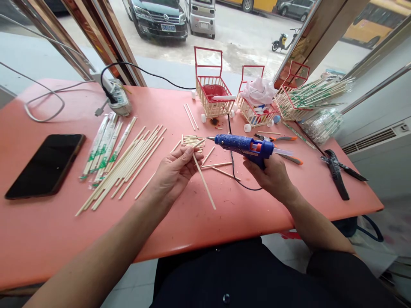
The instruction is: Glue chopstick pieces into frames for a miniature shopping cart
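Observation:
Pinched in my left hand (180,167) is a thin wooden stick (204,184), slanting down toward me. A second stick seems to meet it near the fingertips. My right hand (272,173) grips a blue hot glue gun (237,143), its nozzle pointing left, close to the fingertips of my left hand. Short cut sticks (192,139) lie just behind my left hand, partly covered by it. Beside that hand is a row of long chopsticks (131,164). A few loose sticks (221,165) rest between my two hands.
Small stick-built carts (213,113) with red handles stand at the back; one holds wrapped chopsticks (316,96). Pliers (279,138) and a black-handled tool (335,175) lie right. A phone (45,164), wrapped chopsticks (102,147) and a power strip (118,100) are left. A black cord trails behind the glue gun.

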Action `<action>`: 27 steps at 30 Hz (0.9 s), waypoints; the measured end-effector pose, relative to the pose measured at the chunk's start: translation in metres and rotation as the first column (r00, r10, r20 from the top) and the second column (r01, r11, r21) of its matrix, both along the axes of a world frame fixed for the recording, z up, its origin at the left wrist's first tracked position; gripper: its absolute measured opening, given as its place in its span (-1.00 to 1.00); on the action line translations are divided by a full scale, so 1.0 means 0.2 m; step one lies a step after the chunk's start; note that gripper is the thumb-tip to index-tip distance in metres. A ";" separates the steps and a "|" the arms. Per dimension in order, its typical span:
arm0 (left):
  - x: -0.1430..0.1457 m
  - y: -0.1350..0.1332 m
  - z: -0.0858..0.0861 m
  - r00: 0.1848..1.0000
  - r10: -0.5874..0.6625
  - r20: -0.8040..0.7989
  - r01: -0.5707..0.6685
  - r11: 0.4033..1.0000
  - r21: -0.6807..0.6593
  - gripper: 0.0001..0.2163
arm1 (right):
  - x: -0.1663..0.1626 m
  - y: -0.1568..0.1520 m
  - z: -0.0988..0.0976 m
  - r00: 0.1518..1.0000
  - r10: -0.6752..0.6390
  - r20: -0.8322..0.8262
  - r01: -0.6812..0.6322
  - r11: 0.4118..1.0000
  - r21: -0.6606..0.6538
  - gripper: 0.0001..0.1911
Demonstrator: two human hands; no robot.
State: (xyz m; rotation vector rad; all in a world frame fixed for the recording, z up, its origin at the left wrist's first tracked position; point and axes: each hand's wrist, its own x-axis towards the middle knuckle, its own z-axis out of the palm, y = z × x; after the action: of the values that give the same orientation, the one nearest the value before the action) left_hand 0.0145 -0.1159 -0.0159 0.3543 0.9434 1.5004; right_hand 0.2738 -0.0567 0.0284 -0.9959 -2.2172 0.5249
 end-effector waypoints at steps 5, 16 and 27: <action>0.00 0.00 0.00 1.000 0.006 -0.013 -0.006 1.000 -0.010 -0.75 | -0.01 -0.01 0.01 1.000 -0.009 0.009 0.009 1.000 0.003 -0.58; 0.03 0.00 0.03 0.998 0.048 0.049 -0.043 0.995 -0.089 -0.84 | 0.00 -0.01 0.00 1.000 0.005 0.025 -0.005 1.000 0.002 -0.55; 0.03 0.00 0.03 0.995 0.025 0.094 -0.016 0.995 -0.097 -0.86 | 0.00 -0.01 -0.01 1.000 -0.004 0.021 0.005 1.000 -0.009 -0.56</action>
State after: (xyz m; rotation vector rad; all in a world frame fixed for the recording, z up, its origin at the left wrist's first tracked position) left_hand 0.0197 -0.1158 -0.0101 0.2021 0.9422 1.4714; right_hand 0.2741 -0.0584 0.0270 -1.0154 -2.2321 0.5258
